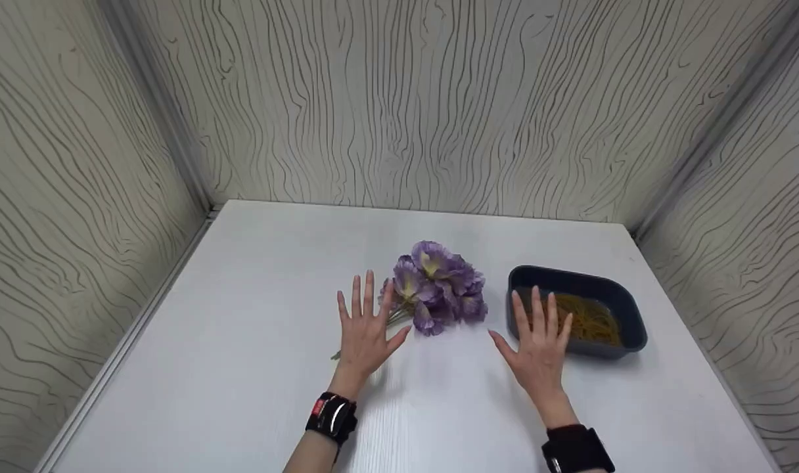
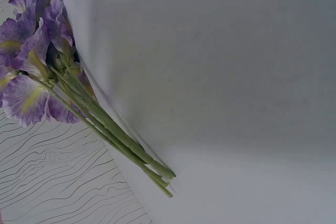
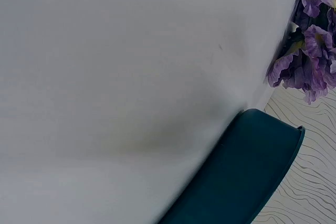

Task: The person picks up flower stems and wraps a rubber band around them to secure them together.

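both hands are spread wide with fingers straight, backs turned up, and neither holds anything. the left hand (image 1: 365, 338) is over the stems of a bunch of purple flowers (image 1: 439, 289), covering much of their length in the head view; its index fingertip overlaps the edge of the petals. from the left wrist, the stems (image 2: 115, 135) show bare, with no fingers round them. the flowers lie on the white counter (image 1: 261, 295) near its middle, the blooms pointing away to the right and the cut ends of the stems toward the left. their petals are purple with pale yellow centres.

the right hand (image 1: 541, 355) is in front of a dark blue-green box (image 1: 564, 282), its fingers overlapping the near left part of it in the head view; whether a fingertip touches the box i cannot tell. the box stands on the right side of the counter, just beside the flowers but apart from them, and has yellowish strands (image 1: 596, 322) in a loose tangle on its bottom. a black strap (image 1: 332, 417) with a red patch goes round the left wrist, and another black band (image 1: 577, 450) round the right. behind the counter rises a pale wall (image 1: 399, 98) with dark wood-grain lines.
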### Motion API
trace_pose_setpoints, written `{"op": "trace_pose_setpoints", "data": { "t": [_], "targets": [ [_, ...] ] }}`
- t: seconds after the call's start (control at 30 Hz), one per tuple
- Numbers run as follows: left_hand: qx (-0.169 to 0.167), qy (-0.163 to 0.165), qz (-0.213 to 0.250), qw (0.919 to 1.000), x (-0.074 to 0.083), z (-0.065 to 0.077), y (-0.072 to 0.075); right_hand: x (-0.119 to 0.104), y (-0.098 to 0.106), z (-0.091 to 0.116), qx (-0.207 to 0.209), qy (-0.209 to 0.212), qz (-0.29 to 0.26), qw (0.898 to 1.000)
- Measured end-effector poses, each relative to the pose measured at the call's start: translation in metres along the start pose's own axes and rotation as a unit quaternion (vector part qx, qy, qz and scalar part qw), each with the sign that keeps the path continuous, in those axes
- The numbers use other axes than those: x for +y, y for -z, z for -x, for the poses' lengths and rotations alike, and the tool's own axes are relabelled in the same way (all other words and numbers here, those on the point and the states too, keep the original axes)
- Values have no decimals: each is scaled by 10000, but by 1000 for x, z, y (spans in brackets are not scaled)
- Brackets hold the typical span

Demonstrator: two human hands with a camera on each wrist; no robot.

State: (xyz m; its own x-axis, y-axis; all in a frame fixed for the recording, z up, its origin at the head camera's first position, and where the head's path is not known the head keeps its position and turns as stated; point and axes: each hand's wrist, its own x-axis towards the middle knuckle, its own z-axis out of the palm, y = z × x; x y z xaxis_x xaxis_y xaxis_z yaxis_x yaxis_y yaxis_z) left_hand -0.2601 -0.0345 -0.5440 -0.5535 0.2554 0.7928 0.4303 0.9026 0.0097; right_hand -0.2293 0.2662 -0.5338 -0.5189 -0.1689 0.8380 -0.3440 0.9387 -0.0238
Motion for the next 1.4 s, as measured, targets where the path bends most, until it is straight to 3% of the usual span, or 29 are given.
{"op": "trace_pose_setpoints", "data": {
  "t": [0.37, 0.63, 1.13, 1.4],
  "targets": [
    [14, -8, -38, 10000, 0, -4, 1, 1, 1, 2, 28, -73, 35, 10000],
    [-164, -24, -20, 9999, 2, -3, -2, 3, 4, 3, -60, -199, -65, 9998],
    [-839, -236, -468, 9951, 4, 0, -16, 0, 5, 11, -43, -659, -589, 9961],
    [-1378, -257, -652, 9880, 6, 1, -27, -3, 6, 18, -100, -783, -840, 9933]
  ]
}}
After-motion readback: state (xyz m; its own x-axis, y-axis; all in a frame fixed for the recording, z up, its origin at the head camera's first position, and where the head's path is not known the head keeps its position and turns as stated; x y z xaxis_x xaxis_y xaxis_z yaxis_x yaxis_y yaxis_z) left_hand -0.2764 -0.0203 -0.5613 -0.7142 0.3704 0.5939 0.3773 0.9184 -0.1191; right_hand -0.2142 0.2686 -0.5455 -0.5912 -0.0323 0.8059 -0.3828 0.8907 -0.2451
